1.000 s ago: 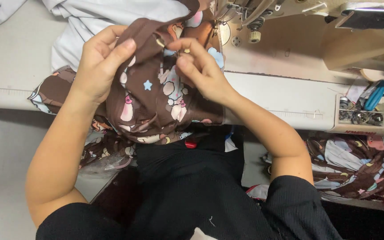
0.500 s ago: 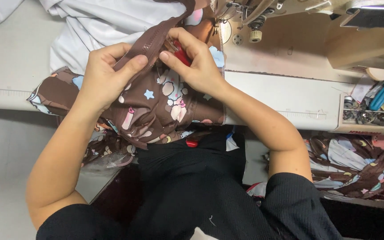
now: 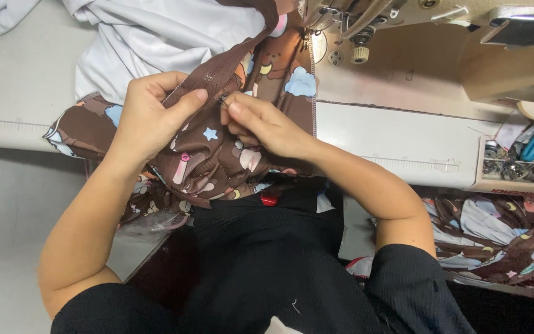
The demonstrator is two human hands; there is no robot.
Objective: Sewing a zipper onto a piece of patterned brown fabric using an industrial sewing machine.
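A brown fabric printed with cartoon shapes lies bunched on the sewing table and runs up to the machine's needle area. My left hand pinches a stitched edge of this fabric with thumb and fingers. My right hand meets it from the right, its fingertips closed on the same edge at the seam; a small tool may be hidden in the fingers, but I cannot tell.
The beige sewing machine fills the upper right. White cloth is piled at the back. A small tray of bobbins and bits sits at the right edge. More printed fabric hangs below the table on the right.
The fabric edge has been pulled taut toward the needle. Both hands have shifted and now meet at one point on the seam.
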